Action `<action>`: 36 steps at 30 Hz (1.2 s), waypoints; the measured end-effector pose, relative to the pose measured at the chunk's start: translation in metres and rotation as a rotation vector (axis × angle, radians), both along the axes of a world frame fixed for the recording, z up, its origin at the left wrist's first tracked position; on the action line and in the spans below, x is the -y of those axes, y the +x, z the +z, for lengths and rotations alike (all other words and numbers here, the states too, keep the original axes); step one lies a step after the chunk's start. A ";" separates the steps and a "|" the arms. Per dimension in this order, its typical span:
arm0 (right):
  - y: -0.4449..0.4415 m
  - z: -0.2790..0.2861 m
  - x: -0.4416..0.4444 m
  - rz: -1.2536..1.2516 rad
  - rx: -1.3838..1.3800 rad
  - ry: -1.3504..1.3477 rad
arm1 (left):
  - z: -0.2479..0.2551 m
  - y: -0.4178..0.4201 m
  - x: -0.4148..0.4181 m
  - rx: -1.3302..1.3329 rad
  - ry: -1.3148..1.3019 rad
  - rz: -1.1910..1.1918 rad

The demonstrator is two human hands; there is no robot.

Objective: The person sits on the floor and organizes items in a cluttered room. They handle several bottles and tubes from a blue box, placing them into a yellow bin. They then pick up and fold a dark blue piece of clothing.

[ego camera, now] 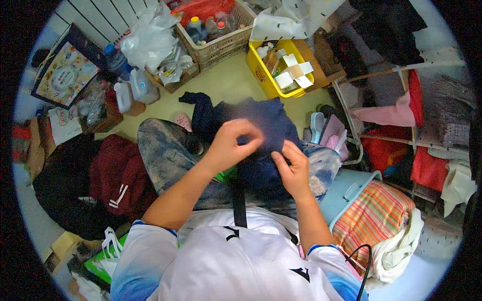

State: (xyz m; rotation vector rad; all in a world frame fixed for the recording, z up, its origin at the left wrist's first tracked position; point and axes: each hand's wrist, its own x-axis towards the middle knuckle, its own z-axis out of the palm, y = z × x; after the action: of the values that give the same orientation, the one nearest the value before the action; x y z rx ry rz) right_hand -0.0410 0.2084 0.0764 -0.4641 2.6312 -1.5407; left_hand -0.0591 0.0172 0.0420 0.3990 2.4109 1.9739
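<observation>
Dark navy cloth, perhaps a garment, lies across my lap and hangs past my knees. My left hand is raised over it, thumb and forefinger curled together and slightly blurred; whether something thin sits between them is too small to tell. To the right, my right hand pinches the cloth's edge between thumb and forefinger. A bit of green material shows under my left wrist, beside a black strap running down from my shirt.
Ahead stand a yellow bin with cartons and a plastic crate with bottles. Maroon clothing lies on the left. On the right are a blue-grey plastic tub, striped fabric and a metal rack holding cloths.
</observation>
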 end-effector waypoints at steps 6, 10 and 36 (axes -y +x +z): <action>0.002 -0.002 -0.024 -0.042 0.057 0.017 | -0.065 -0.057 0.070 0.381 0.154 0.294; 0.004 0.002 -0.026 -0.052 0.131 -0.027 | -0.110 -0.104 0.117 0.539 -0.472 0.311; 0.018 -0.012 -0.023 -0.158 0.406 -0.374 | -0.037 0.011 -0.048 0.310 0.226 0.079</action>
State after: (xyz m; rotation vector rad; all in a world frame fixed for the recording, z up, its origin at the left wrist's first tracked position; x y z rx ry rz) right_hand -0.0226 0.2309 0.0640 0.0488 2.1243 -1.9409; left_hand -0.0482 0.0654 0.0046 -0.0072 2.0566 2.1606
